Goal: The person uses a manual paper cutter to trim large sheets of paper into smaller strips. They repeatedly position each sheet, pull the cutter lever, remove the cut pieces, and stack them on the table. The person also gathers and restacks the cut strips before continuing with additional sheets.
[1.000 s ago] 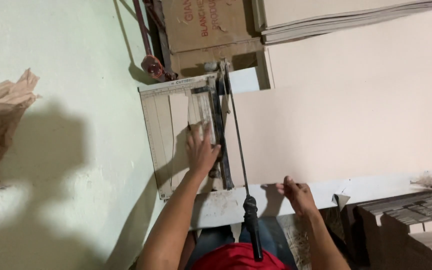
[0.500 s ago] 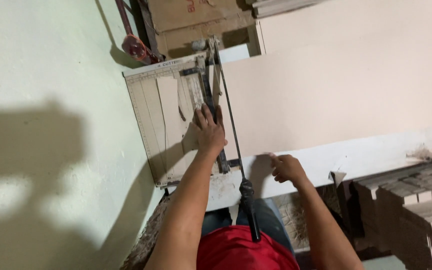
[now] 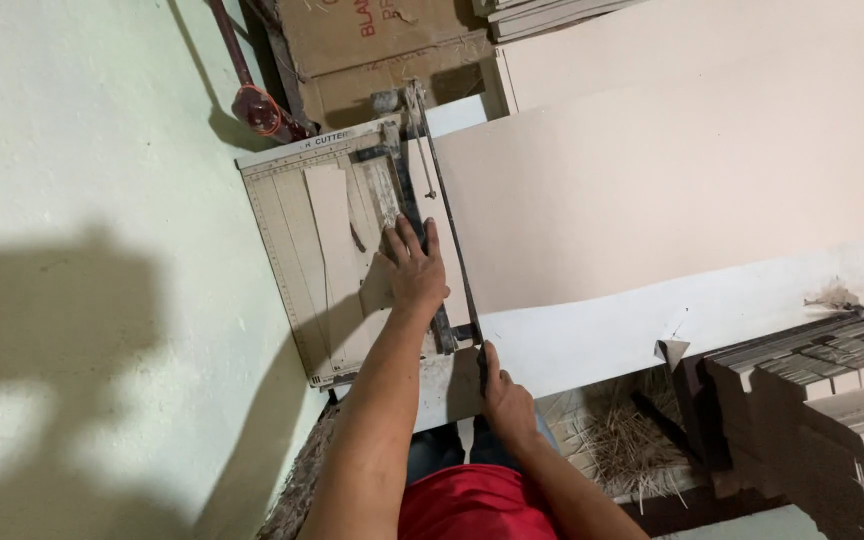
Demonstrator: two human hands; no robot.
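A guillotine paper cutter with a ruled board sits on the white table, several cut strips lying on it. A large pale pink sheet extends from under its blade to the right. My left hand presses flat on the sheet and clamp bar beside the blade. My right hand grips the black handle of the blade arm, which lies lowered along the cutting edge. The handle itself is hidden inside my fist.
A brown cardboard box and a red-tipped rod stand behind the cutter. Stacked sheets lie at the top. Piles of cut grey-brown card sit at the right. Straw-like scraps lie below the table edge.
My right hand left the sheet's near edge, took the blade handle and brought the arm down. My left hand stayed pressed beside the blade. The view shifted slightly.
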